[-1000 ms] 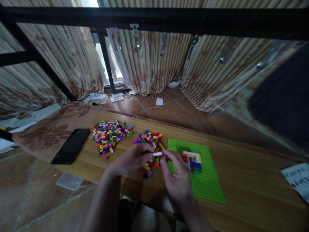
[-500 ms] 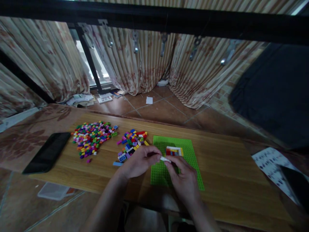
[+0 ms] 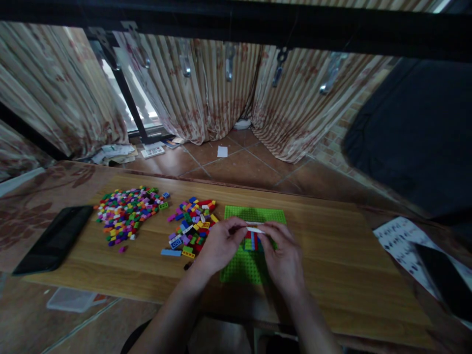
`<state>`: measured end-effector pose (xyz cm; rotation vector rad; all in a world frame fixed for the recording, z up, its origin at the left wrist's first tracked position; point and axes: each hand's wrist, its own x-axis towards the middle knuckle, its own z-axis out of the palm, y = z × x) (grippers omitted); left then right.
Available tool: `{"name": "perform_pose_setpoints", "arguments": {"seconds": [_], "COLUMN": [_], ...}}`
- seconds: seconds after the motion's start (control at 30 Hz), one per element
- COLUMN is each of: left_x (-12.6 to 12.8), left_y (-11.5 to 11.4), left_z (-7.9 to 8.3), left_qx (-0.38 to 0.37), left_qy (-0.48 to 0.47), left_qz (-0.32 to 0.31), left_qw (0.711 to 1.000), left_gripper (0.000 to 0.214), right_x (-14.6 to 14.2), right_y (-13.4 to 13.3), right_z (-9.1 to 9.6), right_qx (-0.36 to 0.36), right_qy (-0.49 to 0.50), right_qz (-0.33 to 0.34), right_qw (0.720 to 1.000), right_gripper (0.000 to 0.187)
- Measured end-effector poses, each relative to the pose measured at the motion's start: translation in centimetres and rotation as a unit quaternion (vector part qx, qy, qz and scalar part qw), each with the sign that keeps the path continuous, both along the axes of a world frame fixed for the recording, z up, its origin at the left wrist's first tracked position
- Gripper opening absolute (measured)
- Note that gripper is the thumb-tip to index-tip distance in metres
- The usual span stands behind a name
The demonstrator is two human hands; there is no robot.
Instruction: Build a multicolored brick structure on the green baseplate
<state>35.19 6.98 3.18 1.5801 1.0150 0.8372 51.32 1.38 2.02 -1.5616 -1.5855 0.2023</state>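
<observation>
Between my two hands is a long white building brick (image 3: 255, 229), pinched at its left end by my left hand (image 3: 224, 242) and at its right end by my right hand (image 3: 283, 250). Both hands are closed at the fingertips. The brick is over the far side of a small brick structure (image 3: 252, 242) with red, blue and green parts showing; my fingers hide much of it. I cannot tell whether the white brick touches it. Under the structure lies a green studded baseplate (image 3: 236, 271).
A pile of mixed bricks (image 3: 190, 228) lies left of the baseplate, with a larger pile of small bricks (image 3: 127, 209) farther left. A black tablet (image 3: 55, 239) rests at the wooden table's (image 3: 342, 255) left end. At the right are a printed sheet (image 3: 396, 246) and a dark phone-like device (image 3: 442, 278).
Both hands have moved forward with the white brick, from the near side of the structure to over its far side. The whole view has shifted slightly.
</observation>
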Motion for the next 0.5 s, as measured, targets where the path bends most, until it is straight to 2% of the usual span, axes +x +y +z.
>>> {"name": "perform_pose_setpoints", "arguments": {"seconds": [0.2, 0.5], "left_x": [0.1, 1.0], "left_y": [0.4, 0.4], "left_z": [0.1, -0.4], "left_qx": [0.017, 0.002], "left_qy": [0.086, 0.096], "left_qz": [0.088, 0.066], "left_qw": [0.992, 0.993], "left_gripper": [0.023, 0.029], "right_x": [0.6, 0.2], "right_y": [1.1, 1.0], "right_z": [-0.6, -1.1], "right_qx": [-0.006, -0.011], "right_qy": [-0.073, -0.015], "right_qz": [-0.015, -0.051], "right_qw": [0.997, 0.999], "right_gripper": [0.020, 0.022]}}
